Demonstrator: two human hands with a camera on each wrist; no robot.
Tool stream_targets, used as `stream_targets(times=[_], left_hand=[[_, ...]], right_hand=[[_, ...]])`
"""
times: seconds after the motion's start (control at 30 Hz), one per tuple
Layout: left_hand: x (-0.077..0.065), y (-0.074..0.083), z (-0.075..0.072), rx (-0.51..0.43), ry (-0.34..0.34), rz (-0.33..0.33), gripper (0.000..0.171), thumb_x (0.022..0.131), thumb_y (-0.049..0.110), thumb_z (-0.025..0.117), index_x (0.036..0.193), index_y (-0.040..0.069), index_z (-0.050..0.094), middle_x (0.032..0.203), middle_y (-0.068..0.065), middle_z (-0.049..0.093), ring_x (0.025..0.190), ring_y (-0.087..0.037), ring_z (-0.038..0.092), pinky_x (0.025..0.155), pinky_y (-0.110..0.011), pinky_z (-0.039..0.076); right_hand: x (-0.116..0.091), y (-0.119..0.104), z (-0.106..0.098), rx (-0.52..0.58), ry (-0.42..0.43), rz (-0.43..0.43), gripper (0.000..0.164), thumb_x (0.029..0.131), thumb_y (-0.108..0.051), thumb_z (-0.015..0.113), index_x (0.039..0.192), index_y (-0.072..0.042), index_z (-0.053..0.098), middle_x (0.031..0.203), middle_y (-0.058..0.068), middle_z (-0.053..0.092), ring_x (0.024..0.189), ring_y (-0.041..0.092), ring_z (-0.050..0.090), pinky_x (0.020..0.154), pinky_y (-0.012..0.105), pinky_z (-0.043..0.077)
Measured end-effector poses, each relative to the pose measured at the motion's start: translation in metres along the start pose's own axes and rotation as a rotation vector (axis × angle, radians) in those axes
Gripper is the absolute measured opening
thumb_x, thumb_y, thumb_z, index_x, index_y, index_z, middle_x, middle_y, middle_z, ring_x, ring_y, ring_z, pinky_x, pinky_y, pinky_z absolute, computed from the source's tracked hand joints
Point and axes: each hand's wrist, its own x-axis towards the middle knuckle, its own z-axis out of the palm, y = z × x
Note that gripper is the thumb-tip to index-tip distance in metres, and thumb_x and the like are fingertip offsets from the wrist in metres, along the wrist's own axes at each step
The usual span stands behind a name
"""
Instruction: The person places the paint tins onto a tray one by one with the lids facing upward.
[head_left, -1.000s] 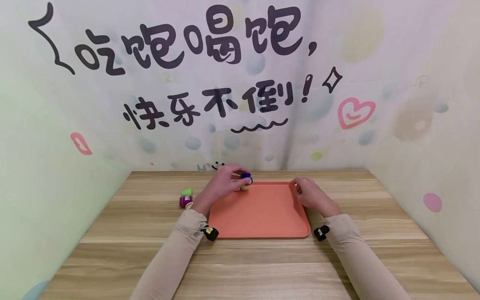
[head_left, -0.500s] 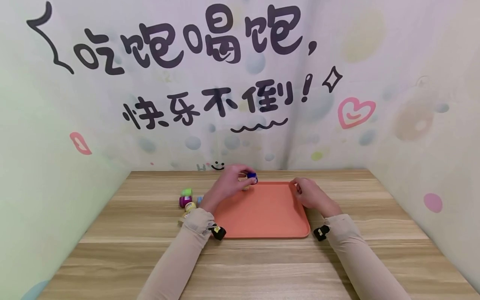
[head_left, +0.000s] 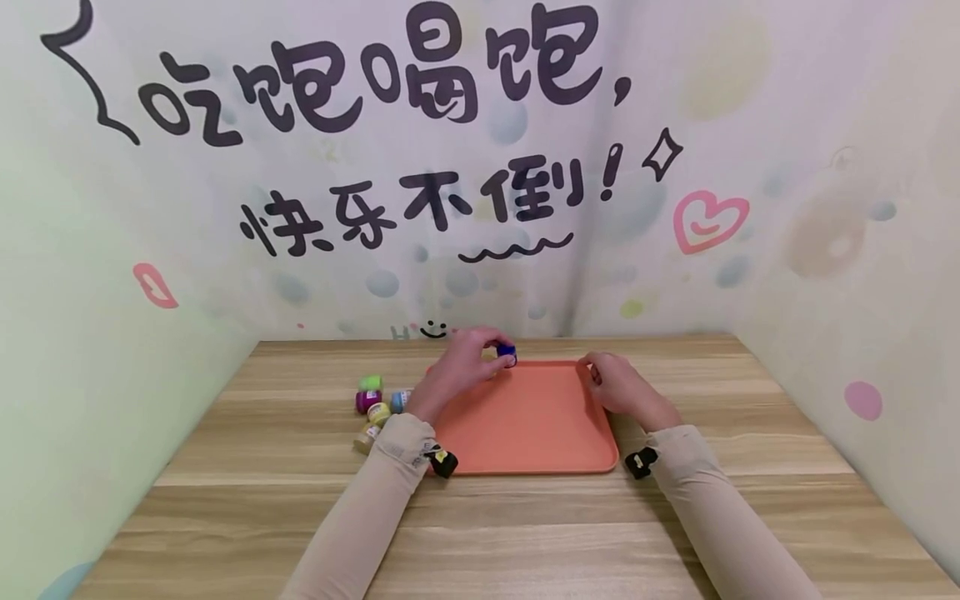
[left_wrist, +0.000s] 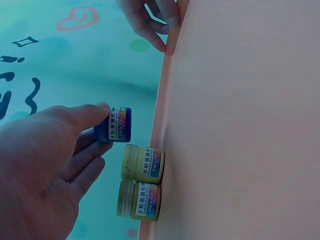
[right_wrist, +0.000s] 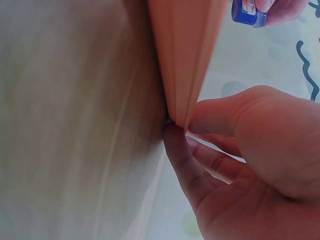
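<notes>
My left hand point(head_left: 467, 363) pinches a small dark blue paint jar point(left_wrist: 120, 125) between thumb and fingers, above the far edge of the orange tray point(head_left: 536, 425). In the left wrist view the jar is apart from the tray surface. Two jars, a yellow one point(left_wrist: 150, 164) and a darker yellow one point(left_wrist: 146, 201), stand side by side on the tray along that edge; the left hand hides them in the head view. At the tray's far right corner my right hand point(head_left: 624, 388) grips the rim, thumb and index finger point(right_wrist: 182, 162) on either side of it.
Left of the tray, on the wooden table point(head_left: 525, 533), is a group of jars: green point(head_left: 371, 382), purple point(head_left: 368, 402), yellow point(head_left: 378, 413), light blue point(head_left: 401, 401) and tan point(head_left: 367, 437). A printed wall point(head_left: 480, 292) stands behind the table.
My left hand has moved a little to the right with the blue jar, and more jars at the left have come into sight. The right hand stays at the tray corner.
</notes>
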Motion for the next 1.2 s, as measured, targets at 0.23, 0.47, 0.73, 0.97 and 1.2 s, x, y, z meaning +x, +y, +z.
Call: stream_targets(times=[0.23, 0.47, 0.73, 0.97, 1.2], left_hand=[[0.0017, -0.0019, 0.0023, -0.031, -0.024, -0.018, 0.024, 0.098, 0.018, 0.083, 0.12, 0.009, 0.079, 0.118, -0.007, 0.08, 0.118, -0.025, 0.076, 0.127, -0.063, 0.037], [0.0048, -0.0037, 0.0045, -0.053, -0.055, 0.009, 0.026, 0.097, 0.015, 0.083, 0.12, 0.004, 0.078, 0.115, -0.009, 0.08, 0.116, -0.027, 0.076, 0.114, -0.052, 0.054], [0.0055, -0.0026, 0.0067, -0.017, -0.067, 0.008, 0.019, 0.095, 0.012, 0.085, 0.112, 0.006, 0.079, 0.109, -0.007, 0.08, 0.108, -0.024, 0.077, 0.101, -0.042, 0.062], [0.0066, -0.0033, 0.0061, 0.005, -0.078, -0.02, 0.021, 0.097, 0.012, 0.082, 0.116, 0.003, 0.079, 0.113, -0.01, 0.081, 0.113, -0.026, 0.078, 0.106, -0.043, 0.06], [0.0042, -0.0021, 0.0058, 0.013, -0.102, -0.033, 0.017, 0.096, 0.013, 0.084, 0.111, 0.007, 0.08, 0.109, -0.008, 0.081, 0.109, -0.027, 0.075, 0.103, -0.043, 0.061]], right_hand=[[0.0002, -0.0016, -0.0004, -0.001, 0.005, -0.009, 0.026, 0.103, 0.0, 0.065, 0.127, 0.009, 0.07, 0.099, 0.018, 0.072, 0.082, 0.025, 0.062, 0.077, 0.045, 0.058], [0.0011, -0.0027, -0.0016, 0.0, 0.0, 0.007, 0.026, 0.104, -0.001, 0.064, 0.127, 0.008, 0.07, 0.1, 0.018, 0.072, 0.083, 0.025, 0.062, 0.079, 0.045, 0.058], [0.0015, -0.0026, -0.0007, -0.003, -0.001, 0.01, 0.027, 0.104, -0.003, 0.064, 0.128, 0.008, 0.07, 0.099, 0.017, 0.071, 0.082, 0.024, 0.062, 0.078, 0.045, 0.058], [0.0027, -0.0033, -0.0022, -0.01, -0.001, 0.012, 0.027, 0.104, -0.002, 0.064, 0.128, 0.008, 0.069, 0.101, 0.019, 0.072, 0.084, 0.026, 0.062, 0.079, 0.046, 0.059], [0.0021, -0.0015, -0.0002, -0.002, 0.008, 0.0, 0.025, 0.103, 0.0, 0.064, 0.126, 0.009, 0.069, 0.097, 0.017, 0.071, 0.082, 0.026, 0.062, 0.077, 0.045, 0.058]])
